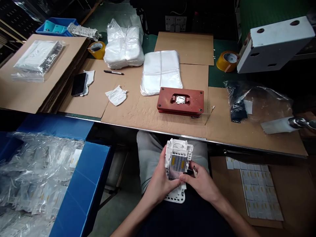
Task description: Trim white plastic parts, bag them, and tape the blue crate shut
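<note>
L hand (159, 182), R hand (202, 182) on white assy (179, 153)

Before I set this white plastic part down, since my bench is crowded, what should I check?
Both hands on it: left hand and right hand hold the white plastic part: ok.
Yellow patches on its face: two showing: ok.
Red fixture recess free: cannot tell, a small pale piece sits in it.
Small silvery item by the right hand: cannot tell what it is.
</note>
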Demonstrator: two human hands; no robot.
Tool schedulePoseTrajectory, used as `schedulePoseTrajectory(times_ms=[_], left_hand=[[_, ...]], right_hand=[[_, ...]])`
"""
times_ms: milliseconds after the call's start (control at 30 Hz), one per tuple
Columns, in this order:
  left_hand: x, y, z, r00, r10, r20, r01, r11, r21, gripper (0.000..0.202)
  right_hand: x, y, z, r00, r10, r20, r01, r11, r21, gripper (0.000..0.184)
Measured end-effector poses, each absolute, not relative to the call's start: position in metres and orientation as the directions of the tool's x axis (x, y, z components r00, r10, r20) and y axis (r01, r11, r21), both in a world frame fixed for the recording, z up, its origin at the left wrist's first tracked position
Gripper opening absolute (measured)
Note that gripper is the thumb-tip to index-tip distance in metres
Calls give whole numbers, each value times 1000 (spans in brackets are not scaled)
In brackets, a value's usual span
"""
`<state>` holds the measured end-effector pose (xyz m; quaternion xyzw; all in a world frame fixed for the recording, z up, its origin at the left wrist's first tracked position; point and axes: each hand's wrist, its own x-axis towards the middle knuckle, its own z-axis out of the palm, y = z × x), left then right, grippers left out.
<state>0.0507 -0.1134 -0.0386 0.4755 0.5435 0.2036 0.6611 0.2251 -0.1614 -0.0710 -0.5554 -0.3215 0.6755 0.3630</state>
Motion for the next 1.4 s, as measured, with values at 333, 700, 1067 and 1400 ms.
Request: schedulePoseTrajectory(times_ms=[333, 700, 1067, 1400], left_hand=[[56, -114, -54, 287, 822, -492, 186, 457, 870, 111], [53, -113, -63, 284, 803, -523, 190, 488, 852, 112], [55, -114, -87, 337, 751, -568, 181, 540, 822, 69], [51, -115, -97, 340, 727, -596, 157, 582, 798, 78]], right_hand=[[218, -166, -72, 30, 891, -453, -31, -452, -891, 39], [213, -165, -87, 22, 909, -416, 10, -417, -909, 33], [225, -156, -80, -84, 892, -444, 78, -438, -896, 40], [212, -159, -83, 4, 895, -447, 190, -439, -878, 41]])
